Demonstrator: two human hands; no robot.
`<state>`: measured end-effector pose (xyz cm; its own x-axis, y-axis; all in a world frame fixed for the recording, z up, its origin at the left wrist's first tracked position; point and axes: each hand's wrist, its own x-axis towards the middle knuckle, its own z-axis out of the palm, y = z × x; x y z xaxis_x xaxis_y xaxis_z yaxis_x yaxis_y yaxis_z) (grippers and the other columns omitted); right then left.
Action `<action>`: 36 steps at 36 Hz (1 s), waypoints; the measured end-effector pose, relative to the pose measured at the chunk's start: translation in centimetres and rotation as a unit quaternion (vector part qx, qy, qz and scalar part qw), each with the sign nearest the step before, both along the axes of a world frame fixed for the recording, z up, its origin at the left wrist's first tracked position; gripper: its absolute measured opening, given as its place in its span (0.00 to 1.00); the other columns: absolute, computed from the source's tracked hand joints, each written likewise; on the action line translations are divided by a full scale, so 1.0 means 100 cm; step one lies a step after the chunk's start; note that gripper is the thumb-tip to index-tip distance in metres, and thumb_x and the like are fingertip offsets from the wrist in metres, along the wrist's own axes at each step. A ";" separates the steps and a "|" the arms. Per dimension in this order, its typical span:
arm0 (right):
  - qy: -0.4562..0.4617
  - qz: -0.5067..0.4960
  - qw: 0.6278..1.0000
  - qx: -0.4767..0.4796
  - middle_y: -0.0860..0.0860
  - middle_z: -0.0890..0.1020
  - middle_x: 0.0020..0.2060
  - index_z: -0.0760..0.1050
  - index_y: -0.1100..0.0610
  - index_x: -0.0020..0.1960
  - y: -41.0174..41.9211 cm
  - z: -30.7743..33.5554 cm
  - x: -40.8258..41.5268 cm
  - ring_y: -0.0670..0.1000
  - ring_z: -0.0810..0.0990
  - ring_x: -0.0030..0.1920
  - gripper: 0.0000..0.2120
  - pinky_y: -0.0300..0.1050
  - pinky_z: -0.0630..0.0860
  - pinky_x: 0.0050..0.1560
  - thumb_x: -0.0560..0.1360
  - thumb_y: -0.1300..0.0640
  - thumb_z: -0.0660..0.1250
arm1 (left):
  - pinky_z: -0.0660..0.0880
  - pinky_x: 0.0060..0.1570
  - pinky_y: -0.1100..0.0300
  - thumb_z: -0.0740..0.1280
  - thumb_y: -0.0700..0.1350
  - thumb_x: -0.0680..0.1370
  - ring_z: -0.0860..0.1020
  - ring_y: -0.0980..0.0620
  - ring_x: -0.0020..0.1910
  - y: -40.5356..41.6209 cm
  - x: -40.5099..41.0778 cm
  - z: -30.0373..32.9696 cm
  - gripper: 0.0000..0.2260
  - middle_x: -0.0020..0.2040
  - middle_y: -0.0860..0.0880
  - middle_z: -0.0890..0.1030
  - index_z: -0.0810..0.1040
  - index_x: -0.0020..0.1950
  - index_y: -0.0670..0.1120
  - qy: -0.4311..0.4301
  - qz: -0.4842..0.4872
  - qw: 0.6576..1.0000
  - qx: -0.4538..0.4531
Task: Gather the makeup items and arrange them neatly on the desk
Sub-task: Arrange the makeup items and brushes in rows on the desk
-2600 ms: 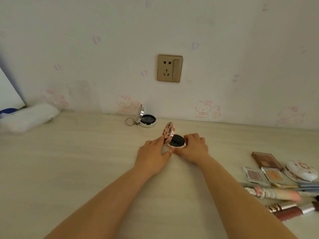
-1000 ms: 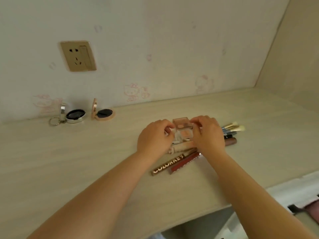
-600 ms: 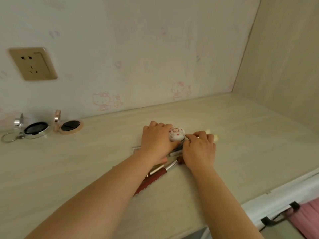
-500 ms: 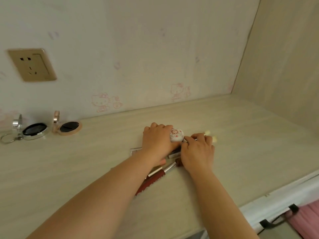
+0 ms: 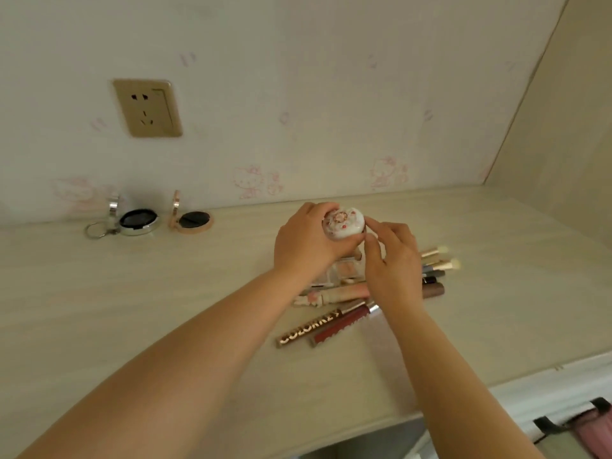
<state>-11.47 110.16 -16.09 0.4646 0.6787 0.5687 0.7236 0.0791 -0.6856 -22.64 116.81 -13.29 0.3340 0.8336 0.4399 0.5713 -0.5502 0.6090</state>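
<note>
I see my left hand [image 5: 306, 241] wrapped around a round white compact [image 5: 342, 224] with red flower marks on its lid, fingers and thumb curled on it and holding it up above the desk [image 5: 139, 293]. My right hand [image 5: 392, 260] is just beside it, and its fingertips [image 5: 369, 226] pinch the right edge of the same compact. Under my hands is a little pile of makeup things. There is a small clear eyeshadow case [image 5: 344, 271] partly hidden by my hands, then a pink tube [image 5: 331, 295] lying on its side, nearer to me. Nearer still lie a gold stick [image 5: 309, 327] with letters on it and a dark red lip gloss [image 5: 342, 324], side by side and touching. To the right of my right hand some brushes [image 5: 438, 258] poke out with their soft tips pointing right, and a brown tube [image 5: 433, 290] lies just near them. Far to the left, close to the wall, two round cases stand open: a silver one [image 5: 134, 221] with a ring on it, and a pink one [image 5: 192, 221] just to its right. A gold wall socket [image 5: 147, 108] is on the wall above them.
</note>
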 end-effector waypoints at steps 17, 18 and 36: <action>0.438 0.333 0.798 -0.247 0.58 0.83 0.48 0.78 0.57 0.55 0.074 -0.007 -0.222 0.56 0.82 0.49 0.25 0.49 0.80 0.44 0.81 0.45 0.47 | 0.75 0.55 0.59 0.75 0.52 0.67 0.76 0.58 0.54 0.004 -0.215 -0.046 0.27 0.59 0.54 0.76 0.73 0.63 0.52 -0.185 0.139 0.966 -0.112; 0.430 0.338 0.800 -0.247 0.57 0.84 0.46 0.78 0.57 0.54 0.075 -0.010 -0.224 0.55 0.83 0.47 0.25 0.47 0.80 0.41 0.81 0.44 0.46 | 0.75 0.54 0.60 0.76 0.52 0.67 0.75 0.58 0.54 0.005 -0.216 -0.049 0.27 0.59 0.54 0.76 0.73 0.64 0.52 -0.199 0.134 0.964 -0.119; 0.372 0.370 0.841 -0.129 0.59 0.78 0.57 0.70 0.52 0.61 0.071 -0.023 -0.225 0.56 0.78 0.55 0.13 0.56 0.75 0.60 0.80 0.52 0.54 | 0.75 0.48 0.70 0.75 0.43 0.67 0.76 0.60 0.53 0.003 -0.220 -0.054 0.26 0.57 0.55 0.76 0.72 0.63 0.54 -0.205 0.049 0.971 -0.116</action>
<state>-33.93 117.24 -18.39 0.0217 0.9952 0.0957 -0.0962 0.0974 -0.9906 -44.60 117.10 -18.70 0.0840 0.9448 0.3166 0.2969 -0.3270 0.8972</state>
